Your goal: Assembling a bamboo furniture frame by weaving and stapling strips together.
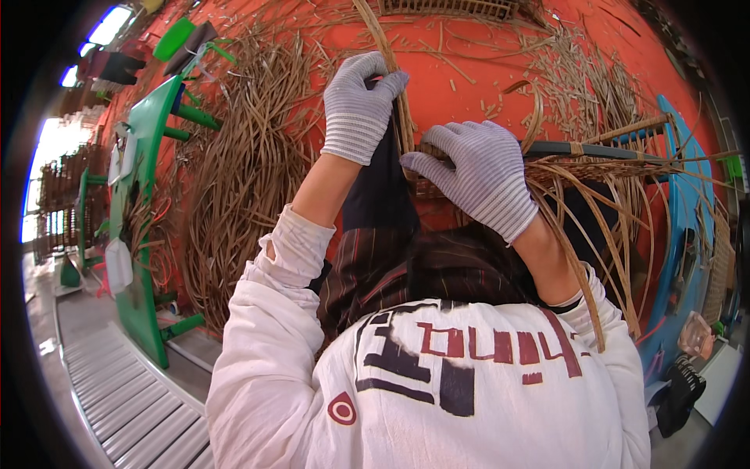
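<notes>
Both my hands wear grey-and-white striped knit gloves. My left hand [362, 105] is closed around a long brown wicker strip [374, 30], which runs upward out of the fist and down past the thumb toward the other hand. Lower and to the right, my right hand [478, 168] grips the near end of a partly woven wicker piece, its thumb and fingers pressed around the edge. A dark bar [582, 149] of this piece stretches right from the hand, bound with tan strip in places. Many loose strip ends [598, 203] hang below it. What lies under the right palm is hidden.
A large heap of brown strips [250, 172] covers the red floor [461, 47] at left. Beyond it a green table [141, 180] stands on edge beside a roller conveyor [129, 383]. A blue table [678, 234] is at right. Cut scraps and a wicker basket [449, 8] lie ahead.
</notes>
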`<move>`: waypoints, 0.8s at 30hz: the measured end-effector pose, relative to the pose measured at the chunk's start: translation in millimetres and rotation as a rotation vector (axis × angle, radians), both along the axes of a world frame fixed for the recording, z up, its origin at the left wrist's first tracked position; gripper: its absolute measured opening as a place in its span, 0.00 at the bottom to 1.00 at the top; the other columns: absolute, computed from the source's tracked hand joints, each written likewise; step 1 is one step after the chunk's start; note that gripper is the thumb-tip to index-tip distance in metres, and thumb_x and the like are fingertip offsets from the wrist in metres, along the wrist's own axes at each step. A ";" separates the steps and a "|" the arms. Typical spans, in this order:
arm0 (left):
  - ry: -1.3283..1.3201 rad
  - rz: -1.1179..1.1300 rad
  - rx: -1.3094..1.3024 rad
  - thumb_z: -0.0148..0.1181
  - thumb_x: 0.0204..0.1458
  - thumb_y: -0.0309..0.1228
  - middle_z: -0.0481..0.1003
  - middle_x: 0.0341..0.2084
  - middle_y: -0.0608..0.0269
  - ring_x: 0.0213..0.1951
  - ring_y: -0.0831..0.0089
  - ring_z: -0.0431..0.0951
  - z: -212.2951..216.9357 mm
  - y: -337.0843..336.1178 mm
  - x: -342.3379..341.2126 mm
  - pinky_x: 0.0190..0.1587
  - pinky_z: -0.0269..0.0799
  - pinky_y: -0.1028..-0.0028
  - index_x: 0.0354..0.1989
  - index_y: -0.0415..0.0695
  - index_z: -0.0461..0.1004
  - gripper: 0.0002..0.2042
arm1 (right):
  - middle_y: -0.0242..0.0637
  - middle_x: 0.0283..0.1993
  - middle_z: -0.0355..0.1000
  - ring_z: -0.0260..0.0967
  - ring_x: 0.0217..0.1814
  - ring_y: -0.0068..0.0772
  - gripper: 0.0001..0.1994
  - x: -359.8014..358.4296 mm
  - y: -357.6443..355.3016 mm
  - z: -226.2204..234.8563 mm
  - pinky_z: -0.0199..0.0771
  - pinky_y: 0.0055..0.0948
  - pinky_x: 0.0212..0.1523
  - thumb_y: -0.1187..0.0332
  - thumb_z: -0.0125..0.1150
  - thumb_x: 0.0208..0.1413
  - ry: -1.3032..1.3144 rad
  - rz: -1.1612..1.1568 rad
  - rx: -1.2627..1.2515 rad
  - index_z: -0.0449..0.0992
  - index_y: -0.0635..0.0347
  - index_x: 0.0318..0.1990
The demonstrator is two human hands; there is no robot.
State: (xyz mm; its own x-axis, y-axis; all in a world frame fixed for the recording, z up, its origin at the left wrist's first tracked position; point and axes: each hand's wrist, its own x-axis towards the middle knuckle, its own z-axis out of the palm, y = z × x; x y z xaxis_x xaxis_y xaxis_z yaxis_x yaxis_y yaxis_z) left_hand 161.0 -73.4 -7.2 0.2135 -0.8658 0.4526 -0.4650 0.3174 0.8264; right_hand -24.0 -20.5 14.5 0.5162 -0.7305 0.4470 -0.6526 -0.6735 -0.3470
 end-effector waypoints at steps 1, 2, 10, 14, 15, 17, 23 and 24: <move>0.097 -0.046 0.056 0.69 0.47 0.29 0.76 0.28 0.61 0.28 0.74 0.75 -0.7 -0.9 0.3 0.36 0.73 0.74 0.36 0.38 0.79 0.10 | 0.35 0.22 0.72 0.71 0.26 0.41 0.17 -0.1 -0.1 -0.4 0.68 0.39 0.31 0.49 0.64 0.51 0.002 0.004 0.002 0.77 0.54 0.27; 0.095 -0.048 0.053 0.69 0.47 0.29 0.76 0.28 0.61 0.28 0.74 0.75 -0.9 -0.5 1.0 0.36 0.73 0.74 0.36 0.38 0.79 0.10 | 0.35 0.22 0.72 0.71 0.26 0.41 0.17 -0.2 -0.2 -0.8 0.68 0.39 0.31 0.49 0.64 0.51 0.004 -0.003 0.006 0.77 0.54 0.27; 0.029 -0.098 0.137 0.67 0.50 0.28 0.78 0.27 0.59 0.27 0.73 0.77 7.6 0.4 7.0 0.35 0.75 0.72 0.37 0.37 0.80 0.09 | 0.35 0.24 0.73 0.72 0.27 0.41 0.17 1.9 -0.5 -3.9 0.68 0.38 0.32 0.50 0.66 0.49 -0.031 0.006 -0.014 0.78 0.55 0.31; -0.042 -0.072 0.133 0.67 0.49 0.28 0.78 0.28 0.58 0.30 0.70 0.78 11.0 0.1 8.1 0.37 0.75 0.71 0.37 0.37 0.79 0.09 | 0.35 0.30 0.73 0.72 0.31 0.39 0.18 3.4 3.5 -1.6 0.67 0.37 0.33 0.53 0.66 0.49 -0.148 -0.043 -0.025 0.78 0.53 0.43; -0.058 -0.076 0.109 0.67 0.48 0.28 0.78 0.28 0.57 0.31 0.69 0.79 11.6 -0.6 8.4 0.39 0.75 0.71 0.37 0.38 0.79 0.09 | 0.35 0.30 0.73 0.72 0.31 0.39 0.18 3.9 4.4 -1.4 0.67 0.37 0.33 0.53 0.66 0.49 -0.160 -0.040 -0.020 0.78 0.53 0.43; -0.073 -0.080 0.085 0.67 0.47 0.27 0.78 0.29 0.57 0.33 0.67 0.79 12.6 -1.7 8.7 0.40 0.75 0.70 0.36 0.38 0.79 0.09 | 0.34 0.33 0.72 0.71 0.34 0.36 0.18 4.3 5.9 -2.2 0.66 0.36 0.35 0.56 0.65 0.50 -0.032 0.025 -0.119 0.77 0.51 0.48; -0.153 -0.020 0.153 0.65 0.48 0.27 0.78 0.32 0.57 0.34 0.68 0.78 20.0 3.7 7.4 0.42 0.73 0.73 0.38 0.40 0.79 0.09 | 0.31 0.29 0.68 0.68 0.31 0.35 0.17 7.5 4.5 0.1 0.63 0.37 0.34 0.59 0.65 0.49 -0.027 0.027 -0.099 0.77 0.47 0.48; -0.166 -0.053 0.114 0.64 0.49 0.27 0.79 0.34 0.58 0.35 0.71 0.77 21.8 5.7 9.0 0.43 0.73 0.74 0.39 0.40 0.79 0.09 | 0.31 0.27 0.68 0.68 0.31 0.37 0.17 8.2 4.5 4.6 0.64 0.38 0.34 0.59 0.65 0.48 0.003 0.021 -0.065 0.77 0.46 0.46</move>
State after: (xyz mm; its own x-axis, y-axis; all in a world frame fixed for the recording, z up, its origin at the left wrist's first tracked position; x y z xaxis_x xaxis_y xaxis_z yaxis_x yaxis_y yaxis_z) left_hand 170.0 -67.7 14.6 0.0967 -0.9216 0.3759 -0.5827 0.2537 0.7720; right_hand -15.8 -15.9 19.2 0.5328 -0.6886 0.4918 -0.6388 -0.7085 -0.2999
